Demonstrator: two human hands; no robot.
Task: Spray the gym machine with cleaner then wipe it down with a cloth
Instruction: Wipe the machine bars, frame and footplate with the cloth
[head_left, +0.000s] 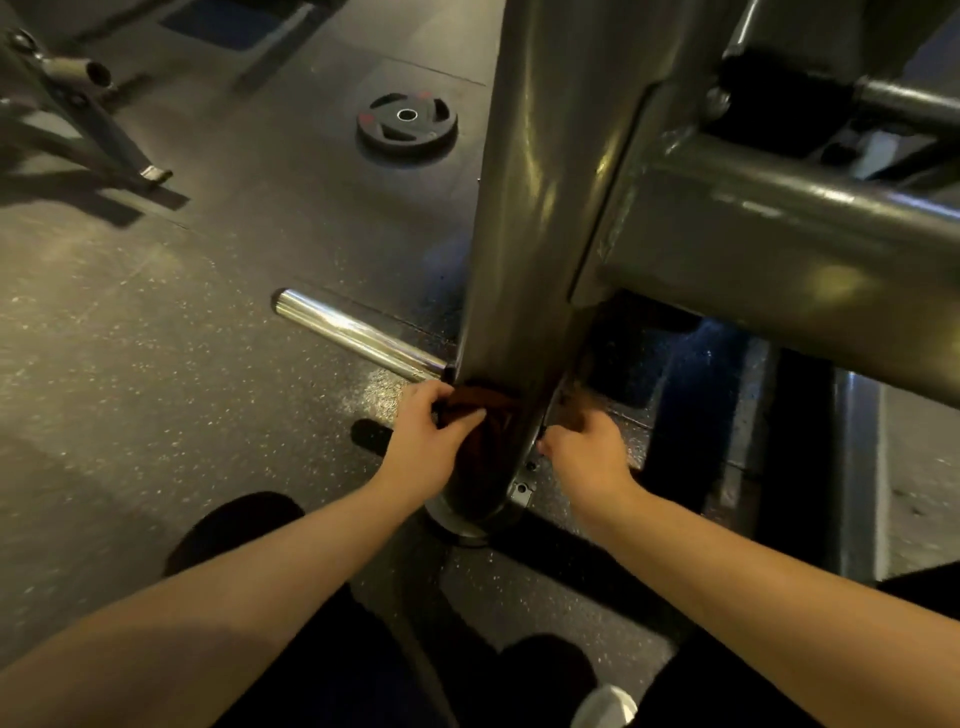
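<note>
2 hands' fingers pinch cloth, w/ post between

Colours here are pretty muted. The gym machine's big upright post is a glossy olive-grey with yellowish light streaks, and the crossbar at right of the frame matches it. The cloth at centre, pressed on the post, looks dark reddish-brown. The peg sticking out left of centre is shiny chrome. The floor is dark grey rubber with pale speckles all over, going bluish under the crossbar. The weight plate near top centre is black with small red marks and a silver centre ring. Bottom right there's a white shoe tip, next to black trousers.
</note>
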